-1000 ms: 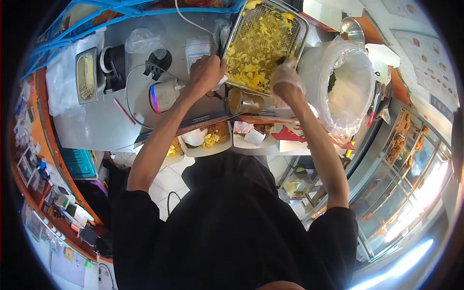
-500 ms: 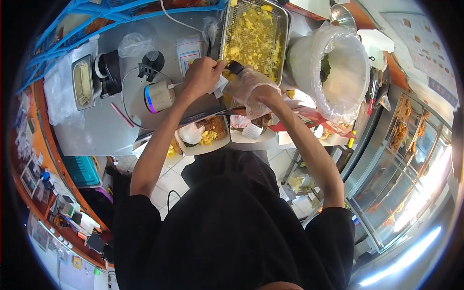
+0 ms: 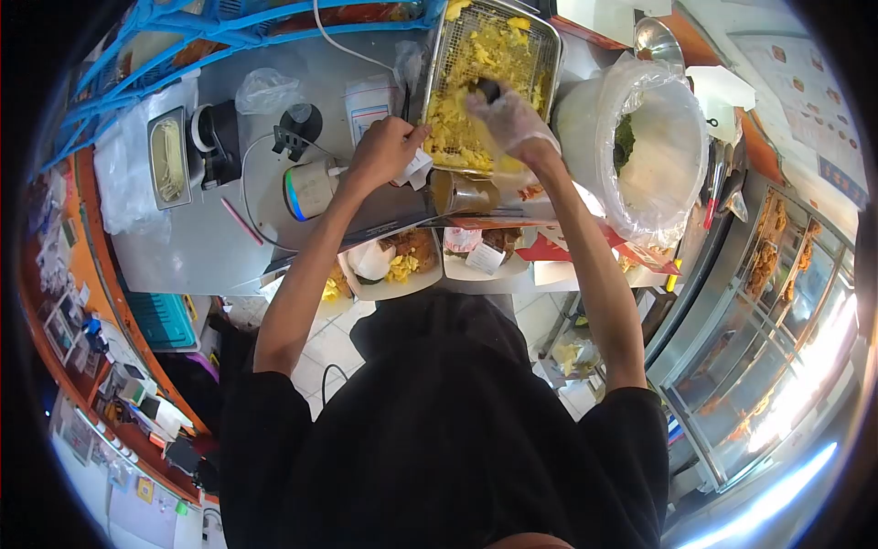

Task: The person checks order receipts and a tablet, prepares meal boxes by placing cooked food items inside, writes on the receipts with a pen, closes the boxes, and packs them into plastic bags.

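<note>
A metal tray with a wire mesh (image 3: 556, 64) holds crumbly yellow food (image 3: 498, 46). Over its lower right part is my right hand (image 3: 508, 123), in a clear plastic glove and blurred, closed round a dark object (image 3: 485, 89) that is too smeared to identify. My left hand (image 3: 389, 151) is closed at the tray's lower left corner; what its fingers pinch, if anything, is hidden. White paper (image 3: 418, 167) shows just under that hand. Below the tray lies a clear container (image 3: 465, 194). Nearer my body, open boxes (image 3: 398, 291) contain yellow and brown food.
At right stands a large plastic-lined bucket (image 3: 585, 137) with something green inside, beside a glass display case (image 3: 741, 366). To the left are a cylindrical device (image 3: 311, 189), a small steel pan (image 3: 170, 157) and plastic bags (image 3: 270, 90). A blue basket (image 3: 229, 32) is at upper left.
My right hand moved from the tray's right side down to its lower left, then back up over the food with the dark object. My left hand stays near the tray's corner.
</note>
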Demonstrator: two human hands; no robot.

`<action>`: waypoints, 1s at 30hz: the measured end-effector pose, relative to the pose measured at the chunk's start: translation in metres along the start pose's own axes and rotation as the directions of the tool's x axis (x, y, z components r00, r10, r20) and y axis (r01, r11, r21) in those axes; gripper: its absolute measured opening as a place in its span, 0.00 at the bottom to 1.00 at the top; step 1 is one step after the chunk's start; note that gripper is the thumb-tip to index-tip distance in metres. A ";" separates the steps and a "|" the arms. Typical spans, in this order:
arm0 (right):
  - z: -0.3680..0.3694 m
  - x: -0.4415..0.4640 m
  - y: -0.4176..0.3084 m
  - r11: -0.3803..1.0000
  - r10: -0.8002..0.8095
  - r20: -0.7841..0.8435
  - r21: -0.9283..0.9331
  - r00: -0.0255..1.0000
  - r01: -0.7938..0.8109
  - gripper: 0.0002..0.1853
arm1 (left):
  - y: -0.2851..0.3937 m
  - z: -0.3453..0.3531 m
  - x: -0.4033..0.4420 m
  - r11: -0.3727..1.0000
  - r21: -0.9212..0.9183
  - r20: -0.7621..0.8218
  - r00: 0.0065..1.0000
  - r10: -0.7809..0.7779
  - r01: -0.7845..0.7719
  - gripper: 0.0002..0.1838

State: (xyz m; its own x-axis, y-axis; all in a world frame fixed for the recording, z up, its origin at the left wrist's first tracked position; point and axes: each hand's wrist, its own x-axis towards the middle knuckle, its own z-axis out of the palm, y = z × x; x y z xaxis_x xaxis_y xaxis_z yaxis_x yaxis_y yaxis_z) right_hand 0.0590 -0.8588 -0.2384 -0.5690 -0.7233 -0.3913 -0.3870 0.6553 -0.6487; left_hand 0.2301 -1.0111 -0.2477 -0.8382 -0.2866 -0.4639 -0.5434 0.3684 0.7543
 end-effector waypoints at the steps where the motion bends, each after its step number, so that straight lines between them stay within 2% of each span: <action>1: -0.008 0.001 -0.021 0.994 -0.093 -0.110 -0.072 0.990 0.086 0.22 | -0.001 0.001 0.001 1.000 0.002 -0.007 1.000 0.008 -0.008 0.28; 2: -0.018 -0.006 -0.041 0.984 0.021 -0.149 -0.170 0.989 -0.046 0.21 | -0.003 0.001 0.002 1.000 0.004 -0.015 1.000 0.015 -0.015 0.29; 5: 0.004 0.007 -0.039 0.879 0.067 0.024 -0.475 0.997 -0.047 0.22 | -0.009 0.003 0.004 0.999 0.021 -0.050 0.998 0.043 -0.042 0.30; 6: -0.003 -0.009 -0.058 0.899 0.024 0.085 -0.438 0.996 0.015 0.20 | -0.012 0.002 0.005 0.998 0.026 -0.066 0.996 0.051 -0.050 0.30; 8: -0.011 -0.043 -0.085 0.855 -0.071 0.224 -0.488 0.972 0.175 0.24 | -0.007 -0.005 0.004 1.000 -0.006 -0.018 1.000 0.011 -0.011 0.30; 10: -0.008 -0.052 -0.083 0.848 -0.084 0.297 -0.479 0.951 0.225 0.27 | -0.008 -0.005 0.006 1.000 -0.008 0.005 1.000 0.009 -0.009 0.30; 15: 0.022 -0.056 -0.042 0.906 0.035 0.312 -0.411 0.949 0.102 0.34 | -0.015 -0.004 0.010 0.998 0.014 -0.009 0.998 0.068 -0.068 0.31; 18: 0.015 -0.055 -0.035 0.968 0.039 0.304 -0.249 0.952 0.040 0.34 | -0.016 -0.001 0.009 0.999 -0.011 -0.005 0.999 0.048 -0.048 0.32; 21: 0.001 -0.040 -0.032 0.988 0.112 0.375 -0.142 0.920 -0.063 0.33 | -0.018 0.001 0.009 0.999 -0.032 -0.003 1.000 0.023 -0.023 0.32; 22: 0.008 -0.033 -0.019 0.999 -0.028 0.282 -0.022 0.959 0.036 0.32 | -0.017 -0.001 0.008 0.999 -0.040 -0.006 1.000 0.017 -0.017 0.32; 25: -0.003 0.013 -0.008 0.944 0.198 0.140 0.238 0.970 -0.228 0.30 | -0.013 -0.003 0.007 0.998 -0.041 -0.005 0.999 0.045 -0.045 0.31; 27: -0.012 0.049 -0.014 0.941 0.200 -0.221 0.316 0.955 -0.123 0.30 | -0.011 -0.004 0.008 0.999 -0.007 0.002 0.999 0.045 -0.045 0.30; 30: -0.010 0.096 -0.030 0.985 0.122 -0.558 0.172 0.821 -0.030 0.36 | -0.011 0.000 0.005 0.996 0.026 -0.025 0.996 0.083 -0.082 0.26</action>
State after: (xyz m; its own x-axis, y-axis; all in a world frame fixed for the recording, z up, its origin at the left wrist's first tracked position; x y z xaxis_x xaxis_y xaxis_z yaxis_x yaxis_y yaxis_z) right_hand 0.0088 -0.9459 -0.2496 -0.9192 -0.3921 -0.0363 -0.2393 0.6294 -0.7394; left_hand 0.2320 -1.0170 -0.2581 -0.8790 -0.2771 -0.3880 -0.4736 0.4133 0.7778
